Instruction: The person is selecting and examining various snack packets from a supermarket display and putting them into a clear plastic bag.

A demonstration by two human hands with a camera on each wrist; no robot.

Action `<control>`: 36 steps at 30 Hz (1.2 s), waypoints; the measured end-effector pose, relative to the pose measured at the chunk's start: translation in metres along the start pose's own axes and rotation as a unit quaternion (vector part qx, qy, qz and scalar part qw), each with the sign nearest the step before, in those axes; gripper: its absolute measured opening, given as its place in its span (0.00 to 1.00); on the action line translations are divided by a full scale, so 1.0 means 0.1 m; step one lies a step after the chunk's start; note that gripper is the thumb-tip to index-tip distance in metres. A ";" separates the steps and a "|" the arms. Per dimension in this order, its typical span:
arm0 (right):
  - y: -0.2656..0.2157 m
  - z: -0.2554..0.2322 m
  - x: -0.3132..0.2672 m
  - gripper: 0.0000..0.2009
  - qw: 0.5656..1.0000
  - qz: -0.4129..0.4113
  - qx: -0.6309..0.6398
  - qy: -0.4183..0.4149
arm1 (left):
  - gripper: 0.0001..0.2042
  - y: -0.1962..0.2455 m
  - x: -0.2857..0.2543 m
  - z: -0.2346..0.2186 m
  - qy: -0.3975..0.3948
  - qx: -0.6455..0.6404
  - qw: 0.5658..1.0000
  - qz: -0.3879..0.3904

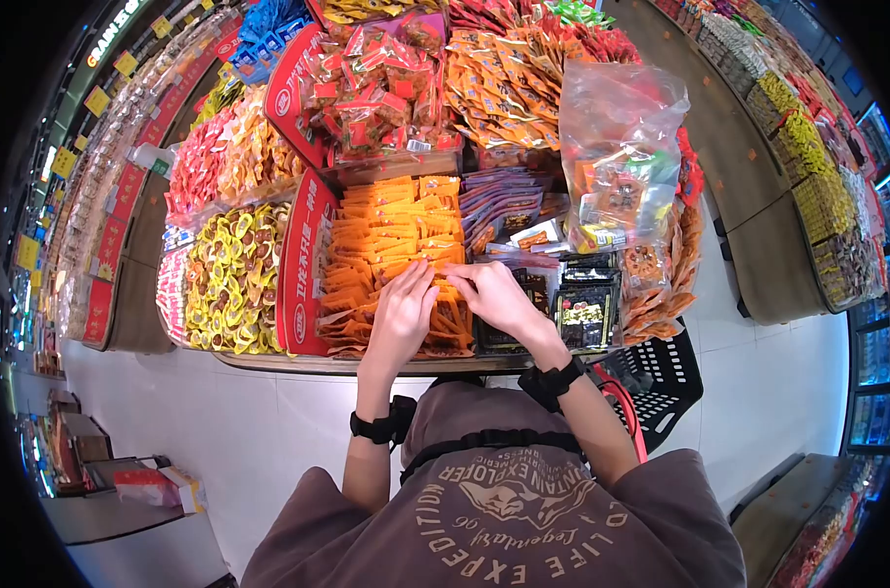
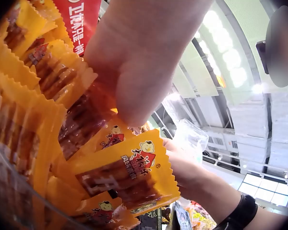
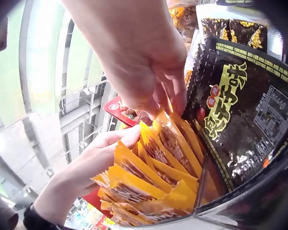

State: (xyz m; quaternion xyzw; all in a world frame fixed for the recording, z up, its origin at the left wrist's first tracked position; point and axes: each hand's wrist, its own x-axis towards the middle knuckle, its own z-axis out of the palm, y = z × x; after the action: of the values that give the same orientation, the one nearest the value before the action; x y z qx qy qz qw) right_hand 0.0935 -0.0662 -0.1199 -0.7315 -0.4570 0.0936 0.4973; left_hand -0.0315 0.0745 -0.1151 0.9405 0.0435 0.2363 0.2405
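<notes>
Orange snack packets (image 1: 391,230) stand packed in rows in a bin directly in front of me. My left hand (image 1: 403,309) rests on them with its fingers extended forward, the fingertips at the packets' upper edges. Just to its right, my right hand (image 1: 494,294) has bent fingers and pinches the top of an orange packet (image 3: 170,134) at the bin's right side. The right wrist view shows the left fingertips touching neighbouring packets. Close up in the left wrist view, one packet (image 2: 129,175) has a cartoon figure and red lettering. Black snack packets (image 3: 245,100) lie beside the right hand.
Red printed dividers (image 1: 313,265) border the orange bin's left side, with yellow-wrapped snacks (image 1: 234,279) beyond. A clear plastic bag (image 1: 626,147) with packets lies at the right. Below the counter's right edge is a black shopping basket (image 1: 666,377). Shelves line both sides.
</notes>
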 end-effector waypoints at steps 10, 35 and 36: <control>-0.06 0.03 -0.01 0.12 0.991 -0.073 -0.110 0.008 | 0.10 0.02 0.06 -0.05 -0.021 -0.015 1.000 -0.014; -0.84 -2.36 0.81 0.09 0.950 -0.110 -0.191 0.219 | 0.13 0.03 0.00 -0.05 -0.050 -0.018 0.997 -0.058; -0.79 -2.49 0.86 0.09 0.949 -0.097 -0.203 0.221 | 0.14 0.02 0.02 -0.05 -0.053 -0.015 0.997 -0.056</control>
State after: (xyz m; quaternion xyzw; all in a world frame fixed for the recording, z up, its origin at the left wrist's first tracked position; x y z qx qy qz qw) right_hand 0.2441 -0.1535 0.0926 -0.7712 -0.4138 -0.2144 0.4335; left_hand -0.0325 0.0751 -0.1097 0.9439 0.0801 0.1730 0.2697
